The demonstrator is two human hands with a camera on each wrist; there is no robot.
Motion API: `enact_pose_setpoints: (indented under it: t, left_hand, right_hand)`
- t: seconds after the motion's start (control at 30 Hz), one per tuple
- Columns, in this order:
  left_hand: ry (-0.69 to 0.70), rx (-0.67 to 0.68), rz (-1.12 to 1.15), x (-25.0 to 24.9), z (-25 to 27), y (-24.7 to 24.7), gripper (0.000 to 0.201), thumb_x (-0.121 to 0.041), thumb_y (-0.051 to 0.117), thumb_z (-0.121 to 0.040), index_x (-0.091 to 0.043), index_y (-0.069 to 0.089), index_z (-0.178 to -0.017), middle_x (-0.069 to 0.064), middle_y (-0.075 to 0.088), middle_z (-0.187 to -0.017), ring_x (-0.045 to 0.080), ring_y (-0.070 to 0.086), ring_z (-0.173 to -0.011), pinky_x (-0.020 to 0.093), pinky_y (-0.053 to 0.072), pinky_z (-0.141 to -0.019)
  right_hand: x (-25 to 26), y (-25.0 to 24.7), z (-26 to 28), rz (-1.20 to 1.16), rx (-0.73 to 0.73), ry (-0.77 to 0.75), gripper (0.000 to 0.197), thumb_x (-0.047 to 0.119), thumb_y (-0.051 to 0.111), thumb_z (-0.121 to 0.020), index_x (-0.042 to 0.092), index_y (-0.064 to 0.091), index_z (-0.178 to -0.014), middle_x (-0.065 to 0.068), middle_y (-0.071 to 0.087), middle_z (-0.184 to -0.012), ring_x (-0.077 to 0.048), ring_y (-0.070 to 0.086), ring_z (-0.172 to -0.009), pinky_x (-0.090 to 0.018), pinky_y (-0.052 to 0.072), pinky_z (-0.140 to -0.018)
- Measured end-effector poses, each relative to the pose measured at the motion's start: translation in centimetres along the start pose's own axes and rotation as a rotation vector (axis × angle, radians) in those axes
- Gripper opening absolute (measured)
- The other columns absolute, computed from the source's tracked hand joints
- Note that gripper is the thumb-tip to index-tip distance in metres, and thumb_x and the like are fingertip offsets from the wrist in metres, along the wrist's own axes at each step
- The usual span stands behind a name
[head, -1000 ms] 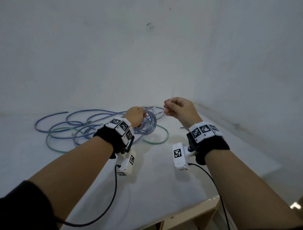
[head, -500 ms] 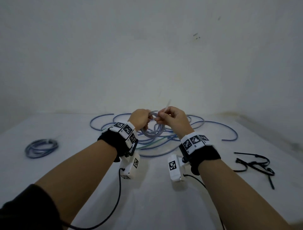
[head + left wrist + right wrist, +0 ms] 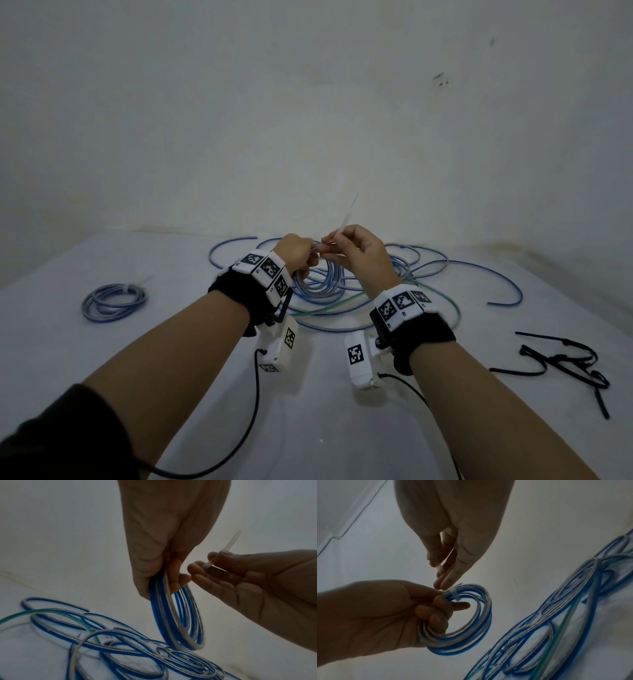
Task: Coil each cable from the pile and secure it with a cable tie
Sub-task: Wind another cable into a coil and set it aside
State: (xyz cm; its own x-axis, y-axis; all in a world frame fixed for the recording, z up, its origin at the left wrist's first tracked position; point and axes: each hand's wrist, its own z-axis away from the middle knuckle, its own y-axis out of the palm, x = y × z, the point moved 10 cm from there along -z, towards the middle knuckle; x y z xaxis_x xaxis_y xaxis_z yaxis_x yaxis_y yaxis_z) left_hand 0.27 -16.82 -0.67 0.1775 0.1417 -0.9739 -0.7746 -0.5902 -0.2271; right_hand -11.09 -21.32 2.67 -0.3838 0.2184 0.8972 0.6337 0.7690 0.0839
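My left hand (image 3: 301,251) grips a small blue and white coiled cable (image 3: 318,284) held above the table, its fingers curled through the loops (image 3: 178,622). My right hand (image 3: 356,253) is right beside it and pinches a translucent white cable tie (image 3: 346,219), whose tail points up past the fingers (image 3: 229,543). In the right wrist view the cable tie (image 3: 456,593) wraps round the coil (image 3: 471,628) just by the left thumb. A loose pile of blue and green cables (image 3: 428,270) lies behind the hands.
A finished blue coil (image 3: 114,301) with a white tie lies on the white table (image 3: 171,342) at the left. Several black ties (image 3: 565,359) lie at the right. The wall stands close behind the pile.
The hands were apart a second ago; the right hand has brought the cable tie to the coil in the left hand. The head view has swung right, showing the finished coil and black ties.
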Motion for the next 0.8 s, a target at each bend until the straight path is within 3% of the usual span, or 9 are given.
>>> enact_pose_setpoints:
  t: [0.07, 0.13, 0.2, 0.3, 0.5, 0.63, 0.8]
  left_hand:
    - [0.044, -0.004, -0.074, -0.3, -0.1, -0.1, 0.035, -0.010, 0.033, -0.099, -0.002, 0.050, -0.070, 0.009, 0.048, -0.060, 0.013, 0.042, -0.033, 0.025, 0.035, -0.044]
    - [0.111, -0.048, -0.148, -0.8, -0.3, -0.7, 0.036, -0.013, 0.033, -0.099, -0.007, 0.048, -0.067, 0.005, 0.047, -0.060, 0.014, 0.044, -0.043, 0.024, 0.037, -0.044]
    - [0.171, -0.078, -0.152, -1.3, -0.2, -1.0, 0.036, -0.015, 0.035, -0.099, -0.010, 0.048, -0.066, 0.003, 0.051, -0.060, 0.013, 0.044, -0.040, 0.022, 0.037, -0.041]
    - [0.233, -0.106, -0.137, -1.8, 0.0, -1.0, 0.022, -0.017, 0.039, -0.098, -0.007, 0.053, -0.085, 0.000, 0.058, -0.067, 0.010, 0.045, -0.046, 0.022, 0.037, -0.046]
    - [0.365, -0.198, -0.130, -2.8, 0.6, -2.2, 0.014, -0.017, 0.047, -0.096, -0.007, 0.056, -0.090, -0.004, 0.058, -0.068, -0.006, 0.052, -0.046, 0.019, 0.039, -0.055]
    - [0.399, -0.212, -0.159, -3.0, 0.6, -2.3, 0.015, -0.016, 0.047, -0.096, -0.008, 0.058, -0.088, -0.005, 0.058, -0.068, -0.004, 0.052, -0.049, 0.018, 0.039, -0.058]
    - [0.451, -0.274, -0.099, -2.9, 0.8, -3.5, 0.006, -0.015, 0.052, -0.093, -0.011, 0.056, -0.091, 0.000, 0.064, -0.075, -0.008, 0.055, -0.050, 0.011, 0.041, -0.053]
  right_hand:
    - [-0.1, 0.4, 0.0, -0.035, 0.005, 0.004, 0.011, 0.002, 0.046, -0.096, -0.002, 0.056, -0.095, -0.014, 0.064, -0.083, -0.017, 0.069, -0.072, -0.028, 0.059, -0.074]
    - [0.0, 0.4, -0.1, -0.033, -0.020, 0.009, 0.014, 0.008, 0.046, -0.097, 0.001, 0.056, -0.090, -0.011, 0.065, -0.079, -0.017, 0.067, -0.066, -0.029, 0.059, -0.070]
    - [0.0, 0.1, -0.2, 0.024, -0.064, 0.018, 0.018, 0.014, 0.046, -0.098, 0.005, 0.057, -0.086, -0.007, 0.063, -0.073, -0.013, 0.063, -0.057, -0.027, 0.055, -0.062]
    - [-0.1, -0.1, -0.5, 0.064, -0.099, 0.028, 0.012, 0.013, 0.050, -0.097, 0.008, 0.057, -0.088, -0.007, 0.059, -0.070, -0.010, 0.054, -0.047, -0.024, 0.048, -0.051]
    - [-0.6, 0.2, -0.9, 0.032, -0.102, 0.086, 0.013, 0.010, 0.052, -0.095, 0.010, 0.054, -0.083, -0.008, 0.058, -0.065, -0.009, 0.043, -0.042, -0.026, 0.037, -0.050]
    - [-0.8, 0.5, -0.8, 0.038, -0.105, 0.103, 0.026, 0.017, 0.048, -0.098, 0.008, 0.056, -0.075, -0.004, 0.053, -0.058, -0.012, 0.036, -0.043, -0.024, 0.030, -0.046]
    - [-1.1, 0.3, -0.6, 0.023, -0.106, 0.123, 0.013, 0.008, 0.054, -0.093, 0.007, 0.057, -0.081, -0.002, 0.057, -0.058, -0.009, 0.037, -0.040, -0.022, 0.032, -0.045]
